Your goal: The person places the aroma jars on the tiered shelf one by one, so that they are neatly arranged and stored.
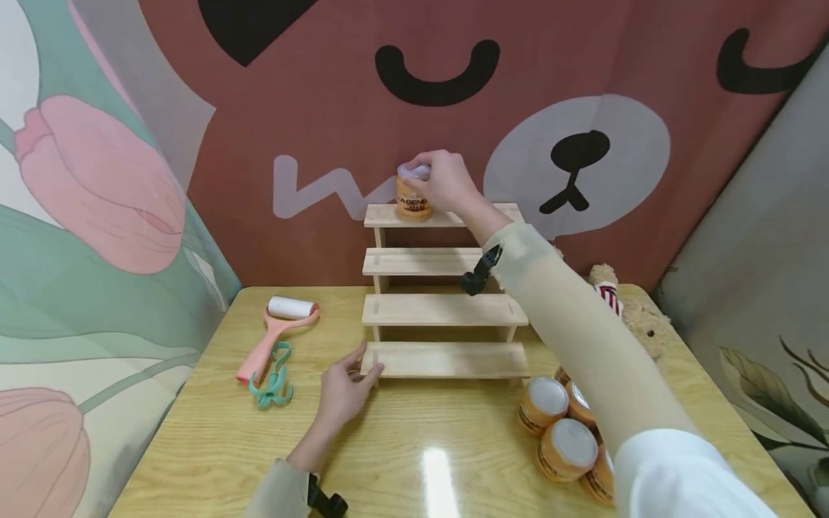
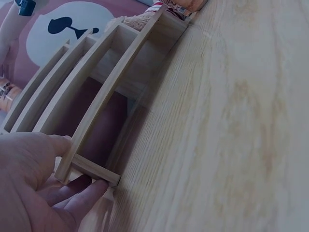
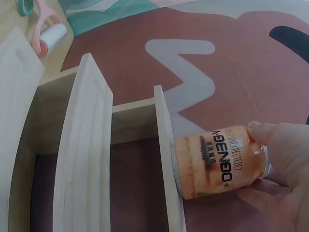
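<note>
Orange cans [image 1: 566, 453] with pale lids stand bunched on the wooden table [image 1: 395, 446], toward its right edge, partly hidden by the right sleeve [image 1: 583, 331]; should that arm drop, it could knock them over. Left of them, the left hand [image 1: 347, 392] has its thumb on the lowest tier [image 1: 447, 360] and its fingers bent about the left end; an uneven push there could slide or rock the four-tier wooden stand [image 1: 447, 309]. A pink lint roller [image 1: 262, 349] and a turquoise hook [image 1: 275, 385] lie toward the table's left edge, probably out of harm's way. Beyond, a black wrist mount [image 1: 478, 273] hangs before the middle tiers and could catch a board's edge. Farthest, the right hand [image 1: 447, 180] pinches an A-BENBO can [image 1: 414, 200] near its lid, thumb and fingers parted just to the can's width. That can stands about upright, its base against the top tier [image 1: 381, 216], short of the left corner. The board is shallow and shows no lip, so a base set off-centre could overhang an edge, and clinging fingertips could tip it off.
</note>
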The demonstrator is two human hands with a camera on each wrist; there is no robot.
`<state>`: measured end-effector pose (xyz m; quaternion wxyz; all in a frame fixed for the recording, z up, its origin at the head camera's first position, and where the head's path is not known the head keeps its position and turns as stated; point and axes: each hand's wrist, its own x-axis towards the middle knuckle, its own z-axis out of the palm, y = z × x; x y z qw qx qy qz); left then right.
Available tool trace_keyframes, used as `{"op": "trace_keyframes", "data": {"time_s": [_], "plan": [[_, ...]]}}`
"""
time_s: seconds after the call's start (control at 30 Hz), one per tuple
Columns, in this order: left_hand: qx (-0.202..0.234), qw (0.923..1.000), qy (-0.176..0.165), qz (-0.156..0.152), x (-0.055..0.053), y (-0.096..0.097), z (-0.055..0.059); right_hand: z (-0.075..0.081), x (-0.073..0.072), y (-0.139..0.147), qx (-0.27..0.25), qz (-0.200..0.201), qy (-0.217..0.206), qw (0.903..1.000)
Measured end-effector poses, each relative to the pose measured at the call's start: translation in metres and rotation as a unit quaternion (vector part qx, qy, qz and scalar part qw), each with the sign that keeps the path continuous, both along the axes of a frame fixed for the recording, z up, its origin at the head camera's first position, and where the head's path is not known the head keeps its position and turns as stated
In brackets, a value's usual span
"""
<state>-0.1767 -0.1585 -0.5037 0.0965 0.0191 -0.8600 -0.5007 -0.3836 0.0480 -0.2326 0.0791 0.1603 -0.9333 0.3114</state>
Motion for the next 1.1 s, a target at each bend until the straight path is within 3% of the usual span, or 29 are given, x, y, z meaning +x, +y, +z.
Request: {"op": "trace_keyframes", "data": {"time_s": [0.53,0.83,1.1], "plan": [[-0.003,0.9999,-0.003,-0.013,0.000,0.002,0.004,-0.006,0.003,0.010,0.009,-0.016,0.047,0.9987],[-0.005,0.9999,-0.004,-0.014,-0.002,-0.002,0.001,0.021,0.019,0.029,0.005,0.007,0.079,0.9968],[0.007,0.9999,-0.011,-0.011,-0.001,-0.010,0.001,0.044,0.040,0.071,0.021,-0.006,0.056,0.9982]]}}
